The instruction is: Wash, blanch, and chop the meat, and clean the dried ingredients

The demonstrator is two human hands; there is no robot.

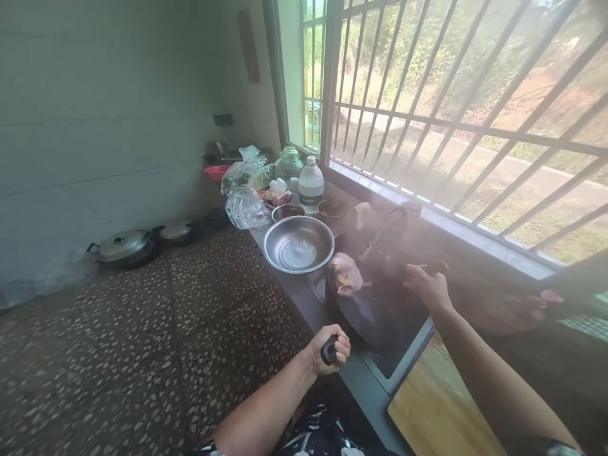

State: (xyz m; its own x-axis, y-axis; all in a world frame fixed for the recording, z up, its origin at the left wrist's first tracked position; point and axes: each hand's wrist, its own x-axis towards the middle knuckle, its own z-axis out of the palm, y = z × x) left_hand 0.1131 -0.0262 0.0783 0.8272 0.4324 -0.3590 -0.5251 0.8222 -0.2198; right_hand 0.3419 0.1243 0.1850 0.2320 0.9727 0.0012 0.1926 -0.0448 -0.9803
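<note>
The pan (363,316) is sitting over the dark worktop, its round black inside catching a bluish gleam while steam is blurring its far right side. At its far left edge the meat (349,277) is showing: pale pink, smooth and plump, with a yellowish patch facing the viewer and a thin end pointing right. The left hand (340,353) is wrapping fully around the black handle (327,350), its fingers curling tight in a fist. The right hand (430,288) is hanging in the steam above the pan's right side, its fingers loosely stretched out and holding nothing that can be seen.

Just beyond the meat, the steel bowl (268,253) is holding something whitish and watery. Behind it, the bottle (311,180) is standing upright, carrying a dark label (311,201) with one line of pale lettering, too blurred to be read surely. A greenish jar (289,163) is standing beside the bottle, and clear bags (247,208) are crowding the counter's left end, near the red basket (216,172). Close to the right forearm, the wooden board (432,405) is lying flat. Two lidded pots (122,244) are resting on the speckled floor (118,361), well apart from the hands.
</note>
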